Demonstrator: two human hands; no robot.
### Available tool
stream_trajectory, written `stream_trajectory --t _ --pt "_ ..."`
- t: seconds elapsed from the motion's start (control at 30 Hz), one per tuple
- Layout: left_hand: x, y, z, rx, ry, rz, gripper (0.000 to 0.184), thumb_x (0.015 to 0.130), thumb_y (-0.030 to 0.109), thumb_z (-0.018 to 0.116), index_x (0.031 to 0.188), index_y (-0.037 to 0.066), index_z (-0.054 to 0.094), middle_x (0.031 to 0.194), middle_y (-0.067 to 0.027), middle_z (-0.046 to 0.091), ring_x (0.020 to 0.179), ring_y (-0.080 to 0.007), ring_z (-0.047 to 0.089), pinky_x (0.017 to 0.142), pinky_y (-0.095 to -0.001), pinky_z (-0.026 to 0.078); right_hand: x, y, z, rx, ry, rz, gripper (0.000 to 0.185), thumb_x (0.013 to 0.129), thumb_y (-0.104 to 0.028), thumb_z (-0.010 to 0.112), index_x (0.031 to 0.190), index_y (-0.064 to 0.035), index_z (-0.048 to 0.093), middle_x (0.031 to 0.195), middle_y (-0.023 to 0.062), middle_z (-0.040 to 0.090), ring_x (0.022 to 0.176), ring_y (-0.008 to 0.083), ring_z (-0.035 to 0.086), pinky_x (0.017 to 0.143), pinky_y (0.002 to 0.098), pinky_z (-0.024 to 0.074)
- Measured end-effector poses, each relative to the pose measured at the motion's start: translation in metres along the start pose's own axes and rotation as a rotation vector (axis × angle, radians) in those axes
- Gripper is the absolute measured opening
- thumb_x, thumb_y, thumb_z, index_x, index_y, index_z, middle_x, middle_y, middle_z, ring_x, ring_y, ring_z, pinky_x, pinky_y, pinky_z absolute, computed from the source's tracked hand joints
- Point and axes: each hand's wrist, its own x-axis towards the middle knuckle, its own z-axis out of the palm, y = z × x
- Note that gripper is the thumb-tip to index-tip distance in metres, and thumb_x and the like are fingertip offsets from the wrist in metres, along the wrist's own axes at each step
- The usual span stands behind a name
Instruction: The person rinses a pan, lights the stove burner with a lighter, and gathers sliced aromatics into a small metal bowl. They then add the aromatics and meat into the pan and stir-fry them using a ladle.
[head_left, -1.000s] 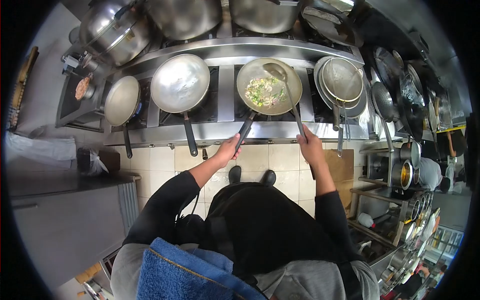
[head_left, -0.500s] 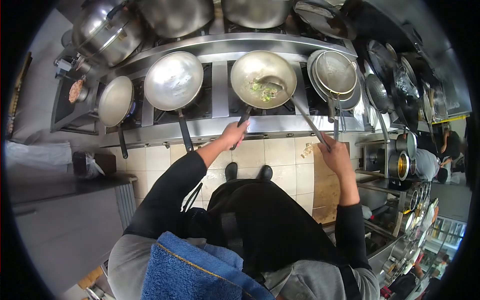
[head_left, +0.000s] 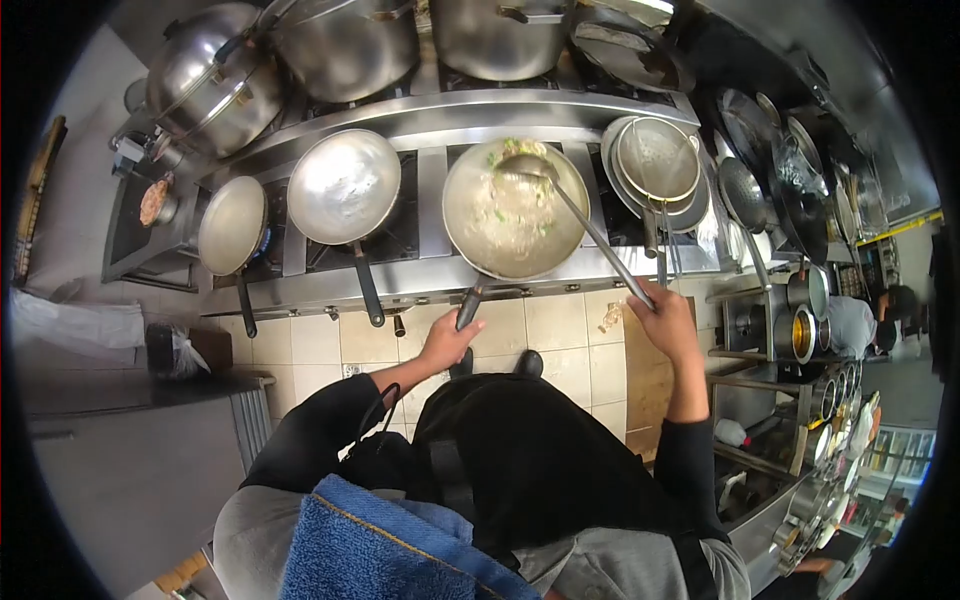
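My left hand (head_left: pixel 447 338) is closed round the black handle of a wide pan (head_left: pixel 470 245) over the stove's right-centre burner. Chopped food with green and pale bits (head_left: pixel 520 215) is spread across this pan, partly blurred, with some at the far rim. In my right hand (head_left: pixel 666 322) is the long handle of a metal ladle (head_left: pixel 527 166), its bowl inside the pan near the far side. Left of this pan stands an empty light pan (head_left: pixel 345 187), and a smaller pan (head_left: pixel 232 226) sits further left over a blue flame.
Large pots (head_left: pixel 345 50) stand behind the front burners. A strainer (head_left: pixel 657 158) rests on stacked pans at the right. Ladles and pans crowd the far right, above a rack (head_left: pixel 760 385). Another person (head_left: pixel 850 325) is at the right edge. A steel cabinet (head_left: pixel 130 480) stands left.
The pan in my left hand has moved nearer to me and its food has spread out towards the far rim. My right hand has shifted right and the ladle now slants more.
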Motion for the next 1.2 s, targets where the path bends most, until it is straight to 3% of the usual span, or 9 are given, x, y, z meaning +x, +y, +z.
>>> stream_trajectory --t 0.13,0.3,0.5,0.77,0.87,1.0,1.07,1.13,1.2 --pt "0.013 0.021 0.005 -0.029 -0.031 -0.012 0.028 0.092 0.027 0.065 0.087 0.005 0.050 0.055 0.0006 0.047 0.040 -0.0094 0.044 0.036 -0.0269 0.036 -0.010 -0.043 -0.053 -0.130 -0.290 0.231 0.031 0.083 -0.020 0.070 0.110 -0.0043 0.069 0.089 0.0241 0.067 0.084 0.0356 0.069 0.073 0.0398 0.0520" --pt "0.048 0.062 0.008 0.019 0.005 -0.004 0.030 0.092 0.030 0.064 0.091 0.003 0.052 0.057 0.0000 0.048 0.041 -0.0096 0.046 0.037 -0.0284 0.038 0.011 -0.022 -0.023 -0.155 -0.141 0.091 0.032 0.083 -0.020 0.070 0.110 -0.0046 0.068 0.083 0.0228 0.067 0.079 0.0365 0.067 0.071 0.0385 0.0512" --pt "0.016 0.015 0.017 -0.077 0.010 -0.001 0.032 0.089 0.031 0.068 0.102 0.005 0.055 0.054 -0.0006 0.048 0.039 -0.0117 0.046 0.038 -0.0294 0.038 0.000 -0.012 -0.035 0.140 -0.023 0.199 0.036 0.085 -0.020 0.070 0.116 -0.0023 0.066 0.074 0.0112 0.066 0.061 0.0151 0.054 0.062 0.0296 0.0467" --pt "0.073 0.002 0.018 -0.110 -0.030 -0.070 0.035 0.094 0.037 0.061 0.095 0.003 0.051 0.059 -0.0023 0.052 0.042 -0.0120 0.049 0.039 -0.0289 0.040 0.038 0.053 0.101 0.035 0.065 0.080 0.039 0.094 -0.029 0.060 0.119 0.0015 0.062 0.078 0.0241 0.065 0.069 0.0263 0.065 0.071 0.0411 0.0513" --pt "0.088 -0.013 0.010 -0.100 -0.058 -0.051 0.045 0.096 0.048 0.054 0.084 0.005 0.050 0.057 -0.0039 0.054 0.044 -0.0152 0.053 0.044 -0.0312 0.044 0.023 0.013 0.111 0.371 -0.278 0.409 0.037 0.096 -0.035 0.056 0.081 -0.0010 0.059 0.063 0.0037 0.058 0.052 0.0108 0.053 0.046 0.0285 0.0423" --pt "0.070 -0.010 -0.009 -0.362 -0.190 -0.183 0.052 0.097 0.055 0.045 0.101 0.005 0.056 0.067 -0.0051 0.057 0.050 -0.0167 0.056 0.046 -0.0305 0.046 -0.015 0.002 0.116 0.499 -0.287 0.261 0.037 0.097 -0.031 0.057 0.125 -0.0072 0.060 0.066 -0.0017 0.054 0.053 0.0072 0.049 0.046 0.0267 0.0410" --pt "0.047 0.006 -0.012 -0.437 -0.203 -0.329 0.055 0.097 0.056 0.044 0.109 0.004 0.057 0.067 -0.0050 0.057 0.051 -0.0160 0.056 0.046 -0.0293 0.046 -0.009 0.004 0.105 0.452 -0.217 0.204 0.034 0.095 -0.029 0.060 0.120 -0.0063 0.063 0.062 0.0031 0.056 0.050 0.0105 0.048 0.046 0.0287 0.0427" --pt "0.041 0.010 -0.013 -0.410 -0.212 -0.337 0.056 0.098 0.056 0.044 0.113 0.004 0.058 0.066 -0.0035 0.055 0.049 -0.0139 0.054 0.045 -0.0274 0.045 0.004 0.035 0.104 0.005 -0.195 0.113 0.034 0.091 -0.023 0.064 0.117 -0.0019 0.065 0.087 0.0208 0.070 0.079 0.0275 0.070 0.068 0.0372 0.0518" --pt "0.041 0.014 -0.015 -0.370 -0.181 -0.305 0.055 0.098 0.055 0.045 0.113 0.003 0.057 0.065 -0.0024 0.053 0.048 -0.0118 0.052 0.045 -0.0261 0.045 0.020 0.027 0.086 0.096 -0.072 0.127 0.033 0.088 -0.021 0.066 0.115 -0.0023 0.065 0.089 0.0264 0.067 0.084 0.0380 0.068 0.070 0.0428 0.0532"
